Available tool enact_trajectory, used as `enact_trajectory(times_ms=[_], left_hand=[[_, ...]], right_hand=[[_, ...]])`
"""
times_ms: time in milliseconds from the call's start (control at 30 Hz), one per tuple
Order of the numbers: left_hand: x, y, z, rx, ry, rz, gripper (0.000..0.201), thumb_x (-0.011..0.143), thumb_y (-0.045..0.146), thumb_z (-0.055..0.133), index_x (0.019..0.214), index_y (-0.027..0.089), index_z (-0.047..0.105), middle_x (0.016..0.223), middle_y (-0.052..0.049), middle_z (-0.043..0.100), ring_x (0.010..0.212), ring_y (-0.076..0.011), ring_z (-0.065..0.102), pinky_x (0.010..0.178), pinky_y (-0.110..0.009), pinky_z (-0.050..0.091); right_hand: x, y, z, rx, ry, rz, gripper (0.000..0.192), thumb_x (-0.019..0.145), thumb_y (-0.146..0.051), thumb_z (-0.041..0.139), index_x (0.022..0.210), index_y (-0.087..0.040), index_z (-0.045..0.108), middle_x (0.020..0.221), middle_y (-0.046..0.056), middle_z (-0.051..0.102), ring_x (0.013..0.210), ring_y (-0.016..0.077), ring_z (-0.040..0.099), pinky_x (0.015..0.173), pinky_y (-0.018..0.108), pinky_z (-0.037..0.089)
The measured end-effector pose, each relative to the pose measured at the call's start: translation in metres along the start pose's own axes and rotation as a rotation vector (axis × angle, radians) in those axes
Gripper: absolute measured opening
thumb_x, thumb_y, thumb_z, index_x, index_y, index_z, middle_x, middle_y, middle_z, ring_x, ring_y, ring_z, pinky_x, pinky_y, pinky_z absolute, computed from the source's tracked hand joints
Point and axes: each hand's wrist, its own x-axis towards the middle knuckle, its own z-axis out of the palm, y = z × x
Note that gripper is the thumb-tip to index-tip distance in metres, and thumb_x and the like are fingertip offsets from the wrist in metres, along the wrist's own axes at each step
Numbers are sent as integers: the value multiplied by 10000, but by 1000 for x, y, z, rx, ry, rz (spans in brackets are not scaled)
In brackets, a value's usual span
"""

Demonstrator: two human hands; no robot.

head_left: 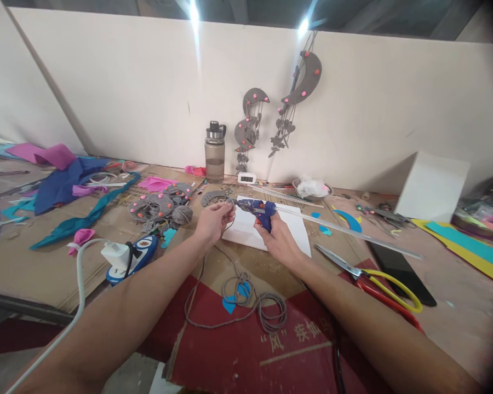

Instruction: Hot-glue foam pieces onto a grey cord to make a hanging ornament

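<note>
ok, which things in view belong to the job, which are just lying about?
In use:
blue glue gun (right fingers)
thin grey cord (left fingers)
white rectangular sheet, probably

Lying about, apparently:
grey translucent bottle
small white digital clock
teal fabric strip

My glue gun [265, 218] looks smooth, hard plastic; my yarn [285, 312] matt and fibrous. The scissor blades [337, 260] are shiny metal, the bottle [215, 158] smooth, see-through plastic.

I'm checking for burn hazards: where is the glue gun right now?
In the head view, the glue gun is near the centre, held in the right hand, its nozzle beside the left hand.
</note>
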Motion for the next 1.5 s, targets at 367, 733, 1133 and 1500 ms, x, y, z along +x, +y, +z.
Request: enact_trajectory(times_ms=[367,733,1133,1500], left_hand=[[0,-1,1,125,8,109,240,597,275,766,684,108,616,623,-23,614,537,-84,552,553,-219,436],[1,-3,1,135,3,121,251,594,288,766,674,107,612,620,-26,612,542,-84,547,558,-221,442],[3,1,-1,42,41,45,223,595,237,761,669,111,592,601,-15,606,526,-82,554,527,-204,437],[-1,2,2,91,24,98,230,588,237,760,664,135,568,602,7,583,511,-62,508,476,-178,365]], right_hand=[[-1,-1,1,-34,-1,7,286,881,-303,417,1105,-131,464,989,132,619,851,213,563,815,360,434],[0,-2,1,-40,-8,21,293,874,-305,422,1097,-121,473,983,140,627,856,223,574,803,355,434],[2,5,2,245,16,103,224,829,-332,489,1012,-209,451,939,48,629,563,120,544,558,300,489],[31,42,-26,38,-194,567,142,820,-320,529,795,-184,503,617,29,612,458,154,575,484,287,443]])
